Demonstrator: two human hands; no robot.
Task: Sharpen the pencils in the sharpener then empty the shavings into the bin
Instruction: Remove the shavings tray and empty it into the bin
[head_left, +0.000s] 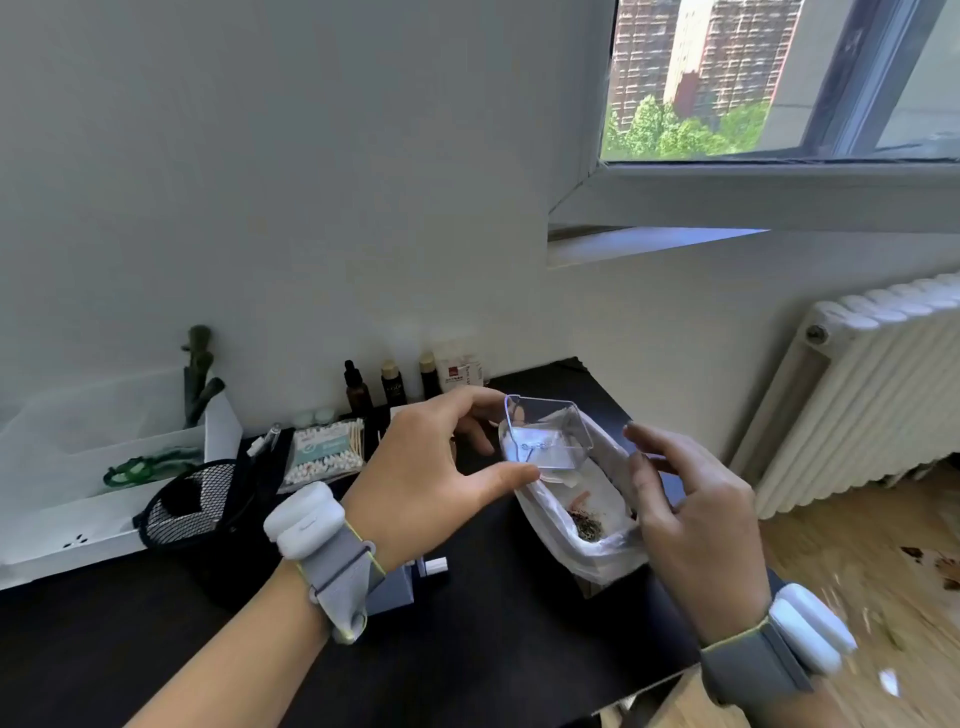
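Observation:
My left hand (431, 467) pinches a clear plastic shavings tray (545, 434) between thumb and fingers and holds it tilted over the bin. The bin (613, 558) is lined with a white bag and has dark shavings (587, 527) at its bottom. My right hand (691, 514) grips the bag's right edge and holds it. The grey sharpener body (400, 587), with a white crank, stands on the black desk (156, 649) below my left wrist and is partly hidden by it. No pencils are plainly visible.
A black mesh pen cup (192, 509) stands left of the sharpener. Behind it are a white tray (78, 525), a pack of cotton swabs (324, 454) and several small bottles (358, 389) by the wall. A white radiator (857, 395) is at the right.

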